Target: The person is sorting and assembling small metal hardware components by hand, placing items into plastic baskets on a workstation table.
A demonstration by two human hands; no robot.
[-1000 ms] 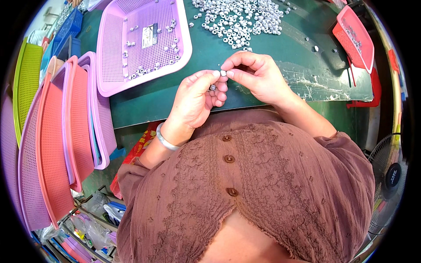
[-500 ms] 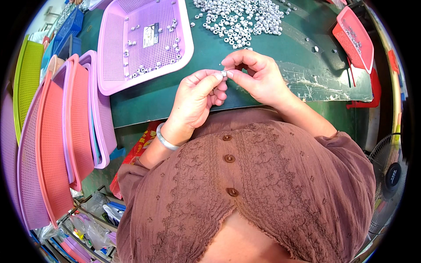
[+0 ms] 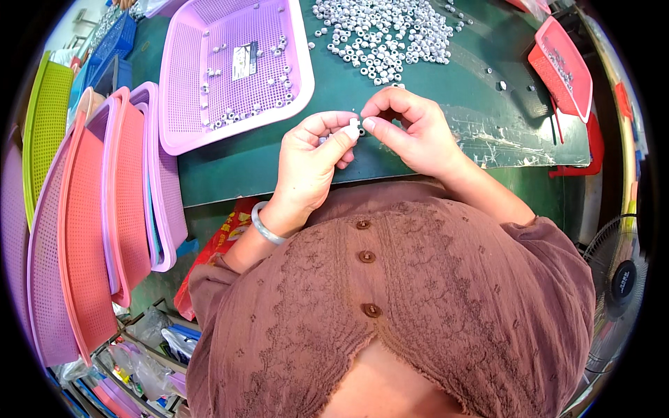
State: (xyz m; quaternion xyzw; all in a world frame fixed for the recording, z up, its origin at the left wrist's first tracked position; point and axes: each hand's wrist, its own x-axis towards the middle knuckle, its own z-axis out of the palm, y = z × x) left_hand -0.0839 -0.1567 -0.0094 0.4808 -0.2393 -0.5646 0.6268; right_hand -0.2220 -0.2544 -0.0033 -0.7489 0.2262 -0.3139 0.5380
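My left hand (image 3: 311,155) is raised over the table's near edge, its thumb and forefinger pinching a small grey metal collar (image 3: 355,123). Close beside it on the right is my right hand (image 3: 416,132), thumb and forefinger curved with a small gap between the tips. Any tiny thing at those tips is too small to make out. A lilac mesh basket (image 3: 307,76) lies beyond my left hand, with several grey collars and a printed label inside. Past my right hand spreads a heap of similar grey collars (image 3: 383,38) on the green table (image 3: 481,97).
Upright pink, purple and green baskets (image 3: 90,230) stand stacked at the left. A pink basket (image 3: 578,76) with small parts sits at the table's right end, near a few loose pieces (image 3: 502,86). A fan (image 3: 620,279) stands at the lower right.
The fingertips of my two hands have drawn slightly apart, and my left thumb and forefinger have turned upward with the collar. The table scene has shifted slightly in view.
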